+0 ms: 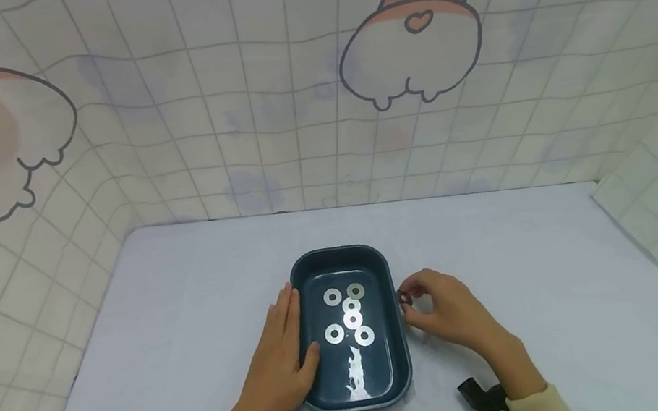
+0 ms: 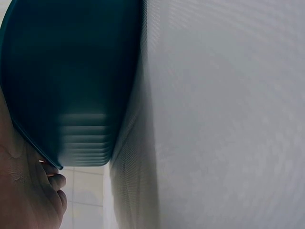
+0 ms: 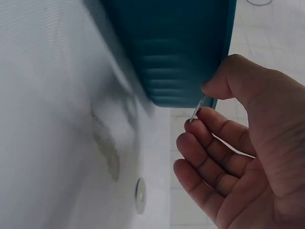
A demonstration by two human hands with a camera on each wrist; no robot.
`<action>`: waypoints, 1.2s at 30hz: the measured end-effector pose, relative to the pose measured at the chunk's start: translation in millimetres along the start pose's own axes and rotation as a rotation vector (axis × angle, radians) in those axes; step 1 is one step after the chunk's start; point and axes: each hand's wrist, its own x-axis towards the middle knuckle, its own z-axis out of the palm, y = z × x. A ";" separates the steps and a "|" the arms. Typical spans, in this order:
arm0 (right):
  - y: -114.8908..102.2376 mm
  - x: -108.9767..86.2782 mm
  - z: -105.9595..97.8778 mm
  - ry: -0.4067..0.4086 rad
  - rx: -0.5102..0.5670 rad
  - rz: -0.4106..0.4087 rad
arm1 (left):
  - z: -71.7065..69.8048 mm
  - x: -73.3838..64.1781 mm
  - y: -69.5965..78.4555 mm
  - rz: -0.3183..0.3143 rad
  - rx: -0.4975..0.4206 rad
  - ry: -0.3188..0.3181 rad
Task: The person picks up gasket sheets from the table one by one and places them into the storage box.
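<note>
A dark blue-green tray (image 1: 359, 397) sits on the white tabletop in the head view, with several flat metal washers (image 1: 335, 334) lying on its floor, some overlapping. My left hand (image 1: 278, 365) rests along the tray's left rim, fingers straight and thumb over the edge. Just outside the right rim, my right hand (image 1: 449, 305) pinches a washer (image 1: 405, 297) between thumb and fingertips. The right wrist view shows this pinched washer (image 3: 196, 109) nearly edge-on, beside the tray wall (image 3: 176, 57). Another washer (image 3: 140, 195) lies on the tabletop beyond that hand.
White cloth (image 1: 506, 233) covers the table. A tile-patterned curtain (image 1: 258, 100) with cartoon animals hangs at the back and sides. Black curved pieces (image 1: 481, 396) sit at both wrists. A bright reflection shows on the tray's near floor.
</note>
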 end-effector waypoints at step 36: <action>-33.7 24.7 -22.0 -0.008 -0.073 -0.118 | 1.3 0.5 1.3 -0.017 0.022 -0.010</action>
